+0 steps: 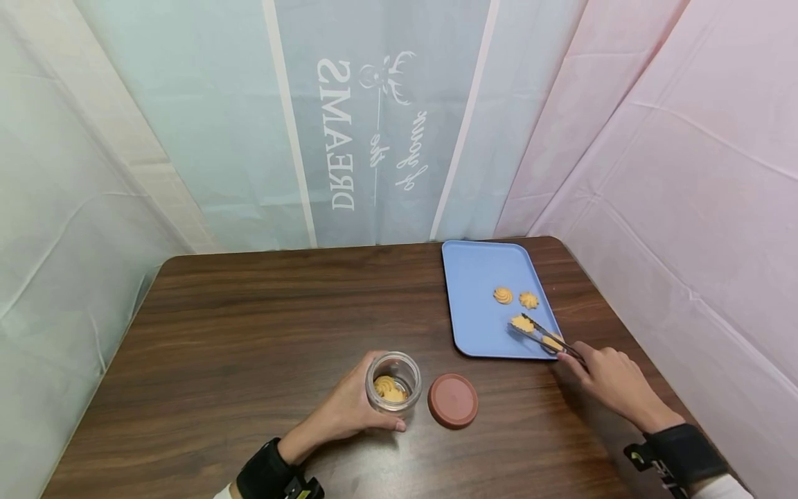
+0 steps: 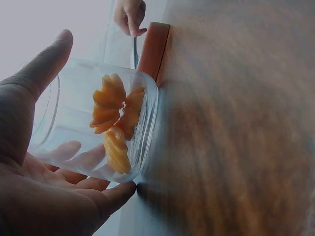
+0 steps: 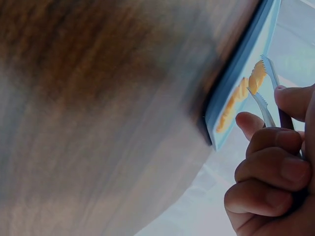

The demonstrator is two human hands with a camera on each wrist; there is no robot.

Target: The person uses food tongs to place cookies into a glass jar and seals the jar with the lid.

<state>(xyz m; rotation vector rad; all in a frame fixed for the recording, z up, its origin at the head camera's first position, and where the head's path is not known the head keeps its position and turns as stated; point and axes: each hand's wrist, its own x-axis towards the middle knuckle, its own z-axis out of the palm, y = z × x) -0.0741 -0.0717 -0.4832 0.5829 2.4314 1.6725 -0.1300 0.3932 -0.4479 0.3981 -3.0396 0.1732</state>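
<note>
My left hand (image 1: 349, 414) wraps around a clear glass jar (image 1: 393, 382) standing on the table, with swirl cookies (image 2: 114, 118) inside it. The jar's reddish lid (image 1: 452, 400) lies flat just to its right. My right hand (image 1: 607, 378) grips metal tongs (image 1: 546, 337), whose tips straddle a cookie (image 1: 522, 323) on the blue tray (image 1: 476, 277). In the right wrist view the serrated tong tips (image 3: 266, 78) sit on either side of that cookie (image 3: 256, 76). Two more cookies (image 1: 503, 296) lie further back on the tray, and another (image 1: 553, 340) lies under the tongs.
The dark wooden table (image 1: 249, 326) is enclosed by plastic sheeting: a printed pale blue curtain (image 1: 349, 125) behind and pink sheeting (image 1: 686, 180) on the right. The tray sits near the table's far right corner.
</note>
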